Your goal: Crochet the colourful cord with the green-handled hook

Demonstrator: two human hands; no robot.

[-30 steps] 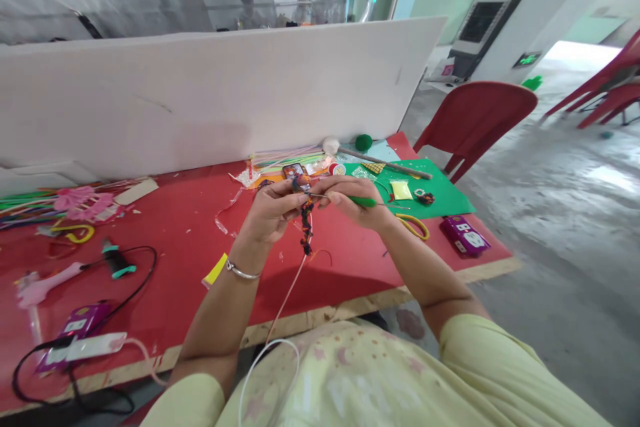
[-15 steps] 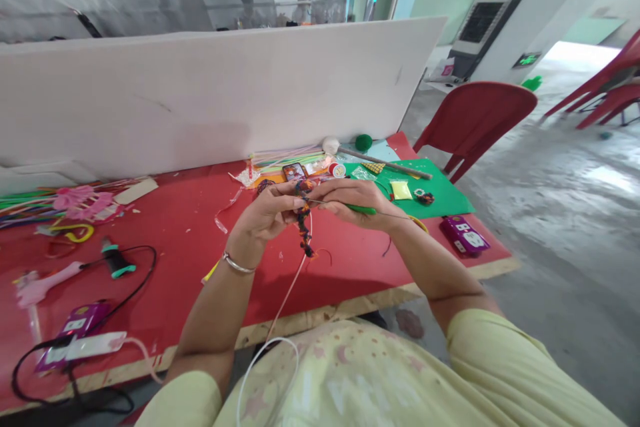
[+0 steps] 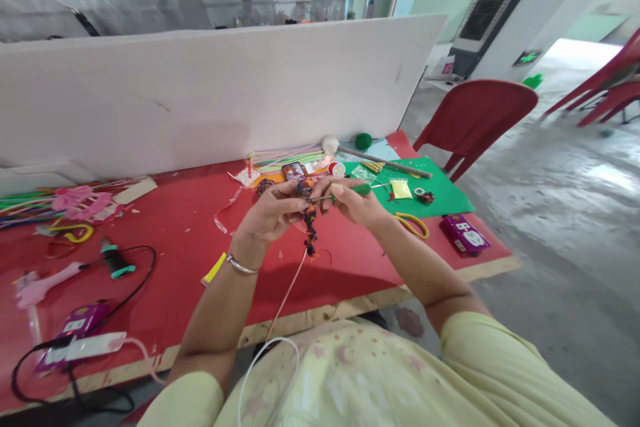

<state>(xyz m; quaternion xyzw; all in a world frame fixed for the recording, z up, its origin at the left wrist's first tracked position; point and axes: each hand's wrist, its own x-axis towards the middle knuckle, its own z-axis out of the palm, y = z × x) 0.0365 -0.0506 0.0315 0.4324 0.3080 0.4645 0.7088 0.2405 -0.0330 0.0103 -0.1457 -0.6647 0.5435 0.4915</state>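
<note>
My left hand [image 3: 270, 212] pinches a narrow strip of crochet work [image 3: 311, 225] in dark blue and orange yarn. The strip hangs down from the fingers over the red tabletop. In my right hand [image 3: 356, 205] is a crochet hook [image 3: 361, 189] with a green handle. Its thin metal shaft points left and meets the work at the left fingertips. The hook's very tip is too small to make out. Just behind the hands lies a phone [image 3: 293, 171] with its screen lit.
A green sheet [image 3: 450, 199] on the right bears a yellow packet [image 3: 401, 189] and a yarn flower [image 3: 425, 197]. Near it are yellow handles [image 3: 413, 225] and a purple box [image 3: 461, 235]. A glue gun [image 3: 50, 285], cutters [image 3: 117, 258] and cables lie left. A white board [image 3: 225, 93] stands behind.
My right hand has turned, so the green handle now rises above the fingers instead of lying under the palm. The crochet strip has shifted slightly right. The yellow handles are uncovered by my right arm.
</note>
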